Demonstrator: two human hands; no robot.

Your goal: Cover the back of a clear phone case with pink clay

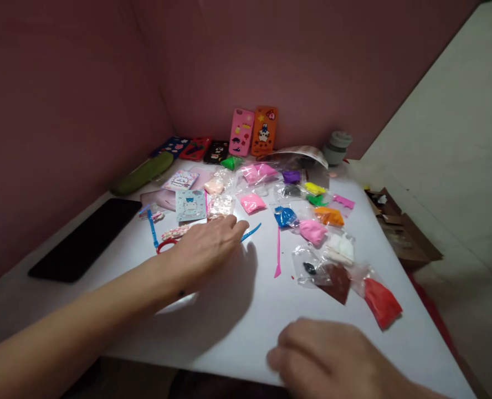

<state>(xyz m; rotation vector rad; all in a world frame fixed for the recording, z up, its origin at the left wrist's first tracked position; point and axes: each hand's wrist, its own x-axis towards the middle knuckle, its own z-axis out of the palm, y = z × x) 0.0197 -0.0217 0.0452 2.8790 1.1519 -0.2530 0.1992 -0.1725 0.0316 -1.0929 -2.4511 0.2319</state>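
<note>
My left hand (pixel 210 244) reaches across the white table with its fingers bent down and closed; its fingertips and anything in them are hidden. A thin blue modelling tool (pixel 253 230) shows just past its fingers; I cannot tell whether they touch it. Below its knuckles lie red-handled scissors (pixel 167 245), partly covered. My right hand (pixel 324 354), slightly blurred, is curled closed above the table's near edge, and what it holds, if anything, cannot be made out. A pink modelling tool (pixel 277 255) lies between the hands. Nearest the right hand is a bag of red clay (pixel 382 303).
Several clay bags, such as a blue one (pixel 285 216) and an orange one (pixel 329 216), spread over the table's right half. A black tablet-like slab (pixel 88 238) lies left. Pink (pixel 241 132) and orange phone cases (pixel 265 131) lean on the wall near a grey cup (pixel 337 148).
</note>
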